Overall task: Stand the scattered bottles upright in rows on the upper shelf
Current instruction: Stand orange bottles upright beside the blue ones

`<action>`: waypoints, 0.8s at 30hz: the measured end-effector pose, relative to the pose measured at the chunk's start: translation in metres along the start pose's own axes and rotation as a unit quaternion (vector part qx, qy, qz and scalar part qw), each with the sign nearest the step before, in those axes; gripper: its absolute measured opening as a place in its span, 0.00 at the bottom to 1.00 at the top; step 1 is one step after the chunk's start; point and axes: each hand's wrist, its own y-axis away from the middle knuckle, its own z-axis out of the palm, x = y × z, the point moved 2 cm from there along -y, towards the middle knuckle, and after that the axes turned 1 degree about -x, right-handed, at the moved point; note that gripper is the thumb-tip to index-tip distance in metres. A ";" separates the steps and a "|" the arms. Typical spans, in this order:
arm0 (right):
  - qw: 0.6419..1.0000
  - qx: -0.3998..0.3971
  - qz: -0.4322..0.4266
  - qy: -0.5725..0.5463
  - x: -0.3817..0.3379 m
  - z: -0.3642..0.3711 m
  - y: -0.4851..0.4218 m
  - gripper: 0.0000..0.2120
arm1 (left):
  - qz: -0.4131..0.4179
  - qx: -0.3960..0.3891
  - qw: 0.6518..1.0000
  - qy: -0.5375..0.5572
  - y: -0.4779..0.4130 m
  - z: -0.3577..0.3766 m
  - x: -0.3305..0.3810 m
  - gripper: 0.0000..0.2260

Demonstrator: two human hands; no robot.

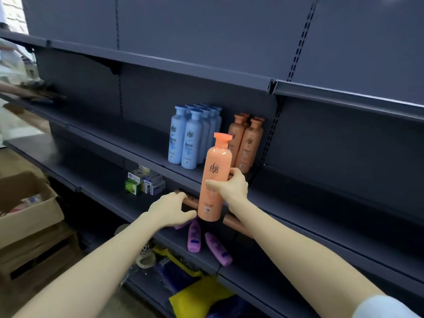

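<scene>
Partly done, at a guess: blue bottles and orange ones upright in rows on the upper shelf. Right grip wrapped round another orange bottle, held upright before that shelf; left grip on a lying bottle below, closure unclear, purple bottles still flat.

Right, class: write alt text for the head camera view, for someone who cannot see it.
A person's right hand holds an orange bottle upright before grey shelves; the left hand grips a brown bottle lying on a lower shelf. Blue bottles and brown bottles stand in rows above.
</scene>
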 end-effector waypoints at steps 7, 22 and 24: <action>1.000 0.005 -0.011 -0.018 -0.008 0.013 -0.047 0.25 | 0.037 0.029 0.991 0.127 -0.063 -0.013 0.028 0.28; 0.995 0.018 -0.101 0.016 -0.002 0.009 -0.146 0.26 | -0.007 0.124 0.954 0.272 -0.175 -0.008 0.065 0.21; 0.993 0.003 -0.111 0.031 0.007 0.004 -0.155 0.25 | -0.004 0.125 0.956 0.266 -0.185 -0.004 0.068 0.22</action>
